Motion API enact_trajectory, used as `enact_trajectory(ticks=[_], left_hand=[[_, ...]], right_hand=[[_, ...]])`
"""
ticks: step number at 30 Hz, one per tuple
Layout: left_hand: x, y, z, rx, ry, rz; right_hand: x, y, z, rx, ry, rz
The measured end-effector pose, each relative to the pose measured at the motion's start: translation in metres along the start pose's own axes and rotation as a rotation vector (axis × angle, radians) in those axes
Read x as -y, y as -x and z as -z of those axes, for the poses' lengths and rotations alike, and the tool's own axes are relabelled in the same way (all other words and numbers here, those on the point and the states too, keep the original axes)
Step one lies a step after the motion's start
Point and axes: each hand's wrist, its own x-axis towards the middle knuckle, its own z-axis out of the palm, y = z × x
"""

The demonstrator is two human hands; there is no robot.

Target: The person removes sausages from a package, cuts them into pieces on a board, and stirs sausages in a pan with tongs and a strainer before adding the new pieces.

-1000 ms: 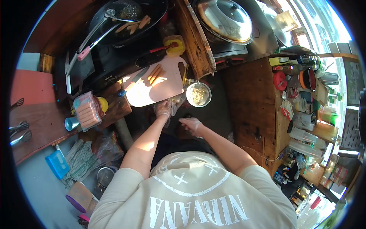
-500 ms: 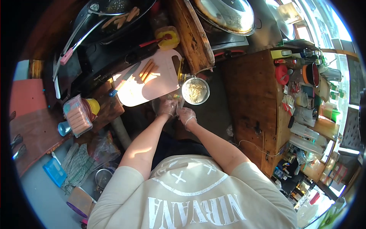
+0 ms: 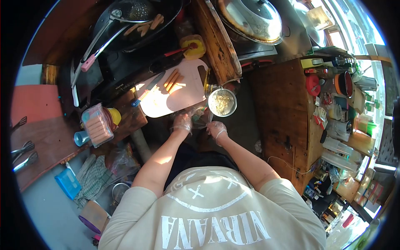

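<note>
My right hand (image 3: 217, 130), in a clear plastic glove, is closed around the thin handle of a round strainer (image 3: 222, 102). Pale yellowish bits lie in the strainer's bowl. Also gloved, my left hand (image 3: 182, 121) is closed on a clear plastic bag (image 3: 199, 114) with coloured print, just left of the strainer; its fingertips are partly hidden. Beyond the hands lies a pink cutting board (image 3: 189, 91). Sausages (image 3: 172, 80) and a knife with a blue handle (image 3: 136, 102) rest on it.
A black pan (image 3: 143, 35) with sausages and tongs (image 3: 93, 58) sits on the stove at upper left. Near the board stands a yellow container (image 3: 193, 50) with a red-handled tool. A packet of sausages (image 3: 98, 127) is at left, a lidded pan (image 3: 254, 18) at upper right.
My hands have moved apart, and more of the plastic bag shows between them. The strainer stays by my right hand. The whole view has shifted slightly.
</note>
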Motion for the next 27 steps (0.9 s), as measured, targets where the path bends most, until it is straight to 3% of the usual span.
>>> enact_trajectory(ticks=[2, 3, 5, 7, 9, 10, 11, 12, 14, 15, 16, 17, 19, 22, 25, 27], left_hand=[[0.002, 0.014, 0.002, -0.271, -0.015, -0.132], [0.001, 0.019, 0.02, -0.273, -0.021, -0.131], [0.001, 0.034, 0.062, -0.581, 0.189, -0.333], [-0.004, 0.03, 0.1, -0.463, 0.009, -0.112], [0.003, 0.01, 0.117, -0.578, -0.058, -0.08], [0.008, -0.002, 0.12, -0.604, -0.087, -0.068], [0.015, -0.019, 0.119, -0.64, -0.088, -0.138], [0.013, -0.026, 0.126, -0.522, -0.139, -0.1], [0.009, -0.036, 0.14, -0.398, -0.189, -0.062], [0.003, -0.039, 0.147, -0.333, -0.222, -0.043], [0.001, -0.038, 0.153, -0.269, -0.256, -0.022], [0.003, -0.035, 0.157, -0.267, -0.259, -0.017], [0.008, -0.03, 0.169, -0.17, -0.31, 0.003], [0.005, 0.001, 0.189, -0.174, -0.167, 0.091], [0.012, 0.02, 0.196, -0.181, -0.143, 0.15], [0.006, 0.039, 0.205, -0.191, 0.06, 0.065]], right_hand=[[-0.001, -0.003, -0.002, 0.002, 0.046, -0.014], [-0.008, -0.008, -0.005, 0.002, 0.093, -0.036], [-0.024, -0.021, -0.011, 0.016, 0.186, 0.016], [-0.023, -0.024, -0.021, 0.027, 0.277, 0.069], [-0.007, -0.016, -0.028, 0.196, 0.825, 0.566], [0.004, -0.014, -0.034, 0.191, 0.822, 0.563], [0.021, -0.012, -0.045, 0.103, 1.029, 0.686], [0.031, -0.017, -0.055, 0.012, 1.236, 0.804], [0.036, -0.054, -0.073, -0.119, 0.704, 0.54], [0.045, -0.073, -0.083, -0.224, 0.928, 0.556], [0.009, -0.13, -0.1, -0.463, 1.007, 0.786], [0.024, -0.145, -0.096, -0.276, 0.63, 0.557], [0.148, -0.054, -0.086, -0.367, 0.223, 0.185], [0.134, -0.101, -0.099, -0.356, 0.157, 0.184], [0.153, -0.063, -0.087, -0.397, 0.272, 0.243], [0.163, -0.037, -0.077, -0.429, 0.333, 0.328]])
